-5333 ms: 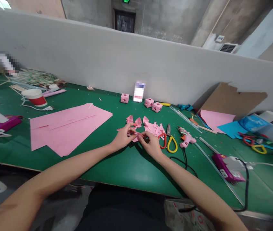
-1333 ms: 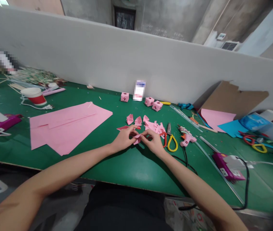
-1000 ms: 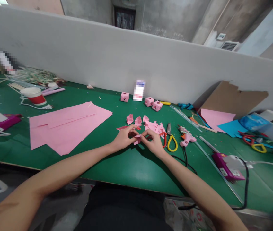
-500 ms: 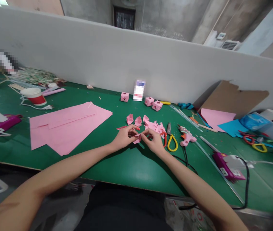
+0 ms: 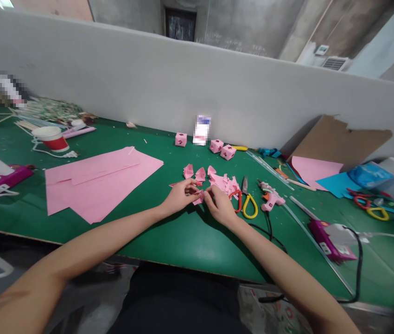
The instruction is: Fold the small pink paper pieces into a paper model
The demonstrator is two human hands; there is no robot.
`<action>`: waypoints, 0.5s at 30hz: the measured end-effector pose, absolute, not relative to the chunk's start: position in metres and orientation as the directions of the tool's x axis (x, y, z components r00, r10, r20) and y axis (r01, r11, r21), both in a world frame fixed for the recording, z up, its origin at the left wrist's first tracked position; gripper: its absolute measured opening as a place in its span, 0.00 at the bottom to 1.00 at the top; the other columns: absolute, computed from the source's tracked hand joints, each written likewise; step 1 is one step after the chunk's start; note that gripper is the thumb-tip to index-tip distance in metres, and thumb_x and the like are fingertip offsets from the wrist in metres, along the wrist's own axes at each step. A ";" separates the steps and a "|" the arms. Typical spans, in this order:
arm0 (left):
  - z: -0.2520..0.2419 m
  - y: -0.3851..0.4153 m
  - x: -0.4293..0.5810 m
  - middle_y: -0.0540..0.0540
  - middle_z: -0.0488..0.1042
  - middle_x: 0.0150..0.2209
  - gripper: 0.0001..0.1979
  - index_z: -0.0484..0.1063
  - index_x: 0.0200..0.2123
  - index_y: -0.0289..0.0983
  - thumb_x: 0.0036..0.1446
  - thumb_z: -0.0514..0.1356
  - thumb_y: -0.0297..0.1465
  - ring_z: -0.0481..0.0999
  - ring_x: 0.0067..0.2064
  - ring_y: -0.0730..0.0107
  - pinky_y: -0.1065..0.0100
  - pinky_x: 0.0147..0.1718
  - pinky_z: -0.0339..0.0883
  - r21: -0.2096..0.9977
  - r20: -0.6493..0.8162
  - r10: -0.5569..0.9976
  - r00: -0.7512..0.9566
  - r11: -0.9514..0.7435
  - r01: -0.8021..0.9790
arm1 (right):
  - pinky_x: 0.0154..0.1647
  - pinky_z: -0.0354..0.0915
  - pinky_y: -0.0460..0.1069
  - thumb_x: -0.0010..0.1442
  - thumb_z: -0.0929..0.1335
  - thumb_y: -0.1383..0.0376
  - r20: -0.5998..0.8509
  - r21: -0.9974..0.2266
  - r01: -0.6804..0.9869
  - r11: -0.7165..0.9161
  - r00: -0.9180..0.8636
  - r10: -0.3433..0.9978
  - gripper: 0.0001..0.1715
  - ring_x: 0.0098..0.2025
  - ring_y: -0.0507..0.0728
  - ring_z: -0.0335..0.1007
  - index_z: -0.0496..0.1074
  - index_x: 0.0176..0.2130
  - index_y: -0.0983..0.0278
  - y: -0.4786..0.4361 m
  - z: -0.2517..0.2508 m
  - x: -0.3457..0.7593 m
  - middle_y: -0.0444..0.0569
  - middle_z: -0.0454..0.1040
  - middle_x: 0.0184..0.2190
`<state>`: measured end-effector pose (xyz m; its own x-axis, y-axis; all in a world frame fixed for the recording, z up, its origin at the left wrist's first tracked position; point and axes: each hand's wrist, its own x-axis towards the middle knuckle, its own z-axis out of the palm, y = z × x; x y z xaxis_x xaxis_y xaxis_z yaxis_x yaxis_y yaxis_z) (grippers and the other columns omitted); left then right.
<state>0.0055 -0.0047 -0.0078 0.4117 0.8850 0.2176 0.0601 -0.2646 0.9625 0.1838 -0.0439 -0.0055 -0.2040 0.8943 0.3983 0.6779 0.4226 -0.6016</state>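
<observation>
Between my fingertips, just above the green table, is a small pink paper piece [image 5: 199, 198]. My left hand [image 5: 180, 195] pinches it from the left, with the thumb and forefinger closed on it. My right hand [image 5: 219, 203] has its fingertips pressed together at the piece's right edge. Just beyond my hands lie several folded pink paper pieces [image 5: 200, 174] and a heap of pink paper scraps [image 5: 225, 182]. Scissors [image 5: 247, 199] with red and yellow handles rest to the right of my right hand, beside a pink glue gun [image 5: 272, 199].
Large pink paper sheets [image 5: 103, 185] spread across the left of the table. Pink paper cubes [image 5: 181, 139] stand near the grey partition [image 5: 130, 83]. Purple power strips [image 5: 329, 240] sit at both sides, with a paper cup [image 5: 51, 139] at left. Clear glue sticks [image 5: 317, 250] lie right.
The pink piece has turned slightly between my fingers, and my right fingertips have shifted a little to the right. The whole view has moved slightly.
</observation>
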 end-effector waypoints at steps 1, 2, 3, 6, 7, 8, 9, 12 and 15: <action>-0.008 -0.005 0.006 0.46 0.78 0.35 0.17 0.67 0.42 0.35 0.50 0.66 0.34 0.79 0.38 0.66 0.63 0.43 0.73 0.964 0.215 0.885 0.413 -0.260 0.056 | 0.30 0.59 0.48 0.67 0.60 0.59 0.374 -0.586 0.692 0.420 -0.228 0.899 0.11 0.28 0.54 0.66 0.65 0.36 0.61 -0.044 -0.006 0.184 0.45 0.71 0.28; -0.008 -0.005 0.006 0.46 0.78 0.35 0.17 0.67 0.42 0.35 0.50 0.66 0.34 0.79 0.38 0.66 0.63 0.43 0.73 0.965 0.213 0.884 0.416 -0.258 0.054 | 0.30 0.58 0.47 0.68 0.59 0.59 0.352 -0.574 0.701 0.423 -0.254 0.901 0.12 0.27 0.54 0.66 0.65 0.35 0.61 -0.044 -0.007 0.184 0.44 0.70 0.27; -0.009 -0.005 0.006 0.46 0.78 0.35 0.16 0.67 0.42 0.35 0.51 0.66 0.34 0.79 0.38 0.67 0.63 0.42 0.73 0.964 0.213 0.883 0.419 -0.259 0.055 | 0.29 0.57 0.47 0.68 0.59 0.59 0.336 -0.566 0.704 0.429 -0.278 0.900 0.13 0.26 0.53 0.65 0.64 0.34 0.61 -0.044 -0.008 0.183 0.44 0.69 0.26; -0.009 -0.006 0.006 0.47 0.77 0.35 0.15 0.68 0.42 0.36 0.52 0.65 0.33 0.79 0.38 0.67 0.64 0.41 0.73 0.960 0.217 0.880 0.422 -0.271 0.071 | 0.27 0.55 0.47 0.68 0.58 0.59 0.333 -0.557 0.692 0.460 -0.321 0.887 0.14 0.25 0.53 0.62 0.63 0.32 0.61 -0.044 -0.010 0.182 0.43 0.67 0.24; -0.009 -0.007 0.006 0.46 0.78 0.35 0.15 0.68 0.42 0.36 0.52 0.65 0.33 0.79 0.38 0.67 0.64 0.42 0.73 0.958 0.222 0.880 0.420 -0.278 0.077 | 0.27 0.55 0.47 0.68 0.58 0.59 0.341 -0.564 0.682 0.466 -0.321 0.883 0.14 0.24 0.53 0.62 0.62 0.32 0.61 -0.044 -0.010 0.182 0.43 0.67 0.24; -0.008 -0.007 0.006 0.46 0.78 0.35 0.15 0.68 0.42 0.36 0.52 0.65 0.32 0.79 0.38 0.67 0.64 0.42 0.73 0.955 0.228 0.880 0.417 -0.286 0.082 | 0.27 0.55 0.47 0.68 0.58 0.59 0.347 -0.580 0.668 0.467 -0.316 0.883 0.14 0.24 0.53 0.61 0.62 0.32 0.61 -0.043 -0.010 0.182 0.43 0.67 0.24; -0.008 -0.007 0.006 0.46 0.78 0.36 0.15 0.68 0.43 0.36 0.52 0.65 0.32 0.79 0.39 0.67 0.64 0.42 0.73 0.951 0.235 0.880 0.412 -0.295 0.087 | 0.27 0.55 0.47 0.68 0.58 0.59 0.351 -0.601 0.651 0.464 -0.307 0.885 0.14 0.24 0.53 0.61 0.62 0.32 0.61 -0.043 -0.010 0.182 0.43 0.66 0.23; -0.007 -0.006 0.005 0.46 0.78 0.36 0.15 0.69 0.43 0.36 0.53 0.64 0.33 0.79 0.39 0.66 0.65 0.41 0.72 0.938 0.267 0.878 0.396 -0.331 0.100 | 0.26 0.54 0.46 0.69 0.58 0.56 0.340 -0.661 0.610 0.437 -0.275 0.899 0.17 0.23 0.52 0.61 0.62 0.31 0.61 -0.043 -0.010 0.182 0.42 0.65 0.22; -0.007 -0.006 0.004 0.46 0.78 0.37 0.14 0.70 0.43 0.36 0.54 0.64 0.34 0.79 0.39 0.66 0.67 0.38 0.72 0.925 0.290 0.875 0.387 -0.360 0.122 | 0.26 0.53 0.46 0.68 0.59 0.55 0.320 -0.654 0.625 0.425 -0.280 0.905 0.19 0.23 0.52 0.60 0.62 0.29 0.61 -0.044 -0.009 0.181 0.41 0.65 0.21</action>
<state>0.0041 -0.0056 -0.0068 0.3868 0.8754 0.2898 0.1225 -0.3602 0.9248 0.1812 -0.0437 -0.0089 -0.2803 0.9051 0.3198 0.6255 0.4249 -0.6544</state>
